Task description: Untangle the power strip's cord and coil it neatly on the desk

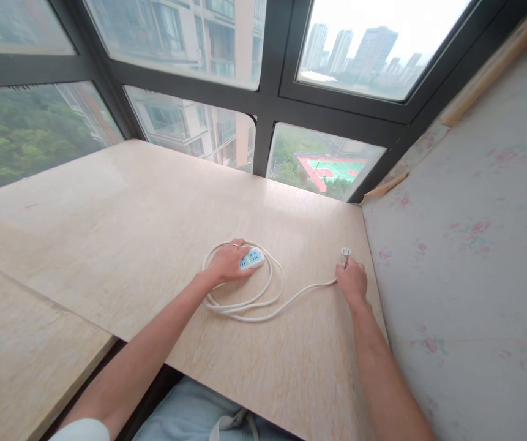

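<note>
A white and light-blue power strip (253, 258) lies on a beige marble-look tabletop (130, 220), with its white cable (249, 306) coiled loosely around it. My left hand (227, 262) rests on the strip, fingers curled over its near end. The cable runs right to a white plug (345, 254). My right hand (351, 278) pinches the cable just behind the plug, whose prongs point away from me.
Large dark-framed windows (272, 92) wrap the far side of the table. A floral-patterned wall (474, 245) rises along the right edge. A second tabletop panel (19, 361) sits lower at the near left, with a gap between them.
</note>
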`<state>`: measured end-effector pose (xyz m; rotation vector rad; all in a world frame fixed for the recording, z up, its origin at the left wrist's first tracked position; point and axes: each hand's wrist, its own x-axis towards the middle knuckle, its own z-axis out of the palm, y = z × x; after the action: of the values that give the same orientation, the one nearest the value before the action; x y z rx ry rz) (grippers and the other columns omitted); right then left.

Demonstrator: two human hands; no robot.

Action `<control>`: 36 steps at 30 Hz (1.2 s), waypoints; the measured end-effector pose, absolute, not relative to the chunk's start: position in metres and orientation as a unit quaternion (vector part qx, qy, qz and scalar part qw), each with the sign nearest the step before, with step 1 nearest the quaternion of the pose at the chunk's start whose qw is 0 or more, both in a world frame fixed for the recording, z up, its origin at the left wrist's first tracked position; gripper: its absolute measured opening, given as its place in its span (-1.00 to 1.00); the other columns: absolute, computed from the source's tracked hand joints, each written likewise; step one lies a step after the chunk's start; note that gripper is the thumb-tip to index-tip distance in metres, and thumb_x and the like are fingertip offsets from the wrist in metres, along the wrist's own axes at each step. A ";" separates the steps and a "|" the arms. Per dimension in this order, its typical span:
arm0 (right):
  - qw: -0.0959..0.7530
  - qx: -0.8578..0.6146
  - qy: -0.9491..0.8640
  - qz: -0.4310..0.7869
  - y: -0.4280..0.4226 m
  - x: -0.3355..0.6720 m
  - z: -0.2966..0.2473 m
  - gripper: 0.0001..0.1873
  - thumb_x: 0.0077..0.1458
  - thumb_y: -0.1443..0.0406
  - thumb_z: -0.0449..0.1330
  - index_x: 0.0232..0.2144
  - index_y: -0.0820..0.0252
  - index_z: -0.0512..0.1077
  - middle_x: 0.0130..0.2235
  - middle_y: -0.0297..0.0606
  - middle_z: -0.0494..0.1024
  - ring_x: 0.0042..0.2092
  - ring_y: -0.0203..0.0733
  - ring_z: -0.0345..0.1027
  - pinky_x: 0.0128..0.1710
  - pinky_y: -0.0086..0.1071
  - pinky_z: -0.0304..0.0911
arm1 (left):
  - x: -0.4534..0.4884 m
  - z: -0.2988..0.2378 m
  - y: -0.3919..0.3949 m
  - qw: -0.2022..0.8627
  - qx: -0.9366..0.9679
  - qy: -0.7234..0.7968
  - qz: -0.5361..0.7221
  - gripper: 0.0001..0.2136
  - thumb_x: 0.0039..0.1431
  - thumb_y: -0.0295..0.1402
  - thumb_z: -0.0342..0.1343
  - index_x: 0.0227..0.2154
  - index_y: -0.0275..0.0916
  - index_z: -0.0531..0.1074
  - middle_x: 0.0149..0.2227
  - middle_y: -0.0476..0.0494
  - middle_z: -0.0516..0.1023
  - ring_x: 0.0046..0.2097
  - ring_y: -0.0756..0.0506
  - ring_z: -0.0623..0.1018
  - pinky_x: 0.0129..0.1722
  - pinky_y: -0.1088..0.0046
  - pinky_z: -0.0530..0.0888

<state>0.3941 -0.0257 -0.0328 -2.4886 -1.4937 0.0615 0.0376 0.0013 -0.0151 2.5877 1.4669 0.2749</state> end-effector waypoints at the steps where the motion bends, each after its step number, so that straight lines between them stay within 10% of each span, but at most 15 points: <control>1: 0.121 -0.837 -0.534 0.019 -0.019 0.394 -0.035 -0.65 0.16 0.31 -0.01 -0.15 0.39 0.48 -0.22 0.11 0.50 -0.17 0.01 0.37 -0.20 -0.25 0.19 | 0.039 -0.016 0.003 0.085 0.872 0.473 0.093 -0.46 0.02 -0.05 0.17 0.04 -0.20 0.39 0.16 -0.34 0.35 0.15 -0.32 0.39 0.10 0.16 0.36; 20: 0.191 -0.647 -0.729 0.117 0.046 0.299 -0.040 -0.69 0.16 0.32 0.09 -0.09 0.13 0.53 -0.23 -0.23 0.53 -0.24 -0.21 0.41 -0.19 -0.38 0.23 | 0.095 -0.014 0.030 0.151 0.977 0.121 0.095 -0.49 -0.06 -0.15 0.25 -0.01 -0.19 0.41 0.09 -0.31 0.42 0.05 -0.29 0.47 0.04 0.22 0.39; 30: 0.181 -0.472 -0.841 0.193 0.041 0.268 -0.032 -0.63 0.28 0.24 -0.01 0.00 0.12 0.49 -0.09 -0.16 0.56 -0.02 -0.13 0.39 0.05 -0.27 0.23 | 0.068 -0.006 -0.022 0.105 0.947 0.235 0.193 -0.69 0.31 -0.26 -0.09 0.01 -0.23 0.37 0.09 -0.28 0.45 0.16 -0.22 0.40 0.20 0.16 0.28; 36: 0.157 -0.473 -0.846 0.189 0.028 0.264 -0.030 -0.46 0.20 0.08 0.10 0.18 0.14 0.32 0.14 -0.07 0.42 0.18 0.02 0.25 0.16 -0.11 0.16 | 0.028 -0.005 -0.069 0.052 0.768 0.573 0.283 -0.60 0.28 -0.21 -0.03 0.13 -0.23 0.23 0.11 -0.35 0.39 0.16 -0.30 0.38 0.13 0.04 0.37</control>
<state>0.2644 0.0281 -0.0297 -1.3550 -2.4209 0.5418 0.0277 -0.0693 -0.0049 2.3346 1.7430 0.8594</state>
